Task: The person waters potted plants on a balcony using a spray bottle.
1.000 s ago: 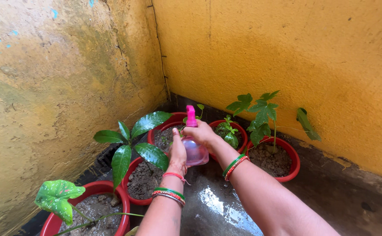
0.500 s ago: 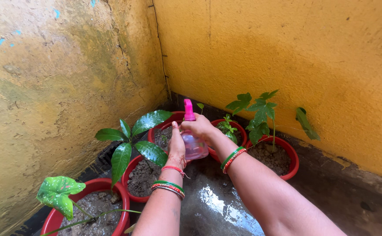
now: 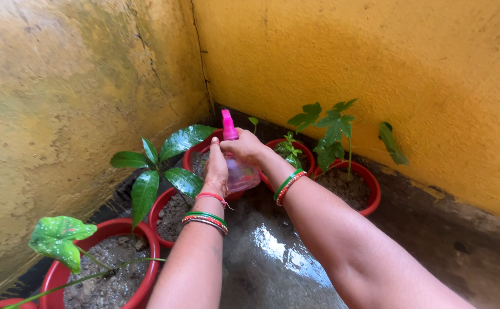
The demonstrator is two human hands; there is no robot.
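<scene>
A pink spray bottle (image 3: 242, 175) with a bright pink nozzle (image 3: 227, 125) is held over the red pots in the wall corner. My right hand (image 3: 244, 149) wraps its neck just under the nozzle. My left hand (image 3: 216, 170) presses against the bottle's left side. Both wrists wear red and green bangles. Just left of my hands, a broad-leaved plant (image 3: 157, 171) with wet dark green leaves stands in a red pot (image 3: 159, 214). Behind the bottle is another red pot (image 3: 193, 154) of soil.
Yellow stained walls meet in a corner (image 3: 204, 74). More red pots hold a small seedling (image 3: 287, 146), a lobed-leaf plant (image 3: 333, 134) and a spotted-leaf plant (image 3: 55, 237). The concrete floor (image 3: 278, 257) is wet and shiny.
The bottle and both hands have risen and shifted slightly left in view. The camera tilted, so pots and plants sit higher and further left.
</scene>
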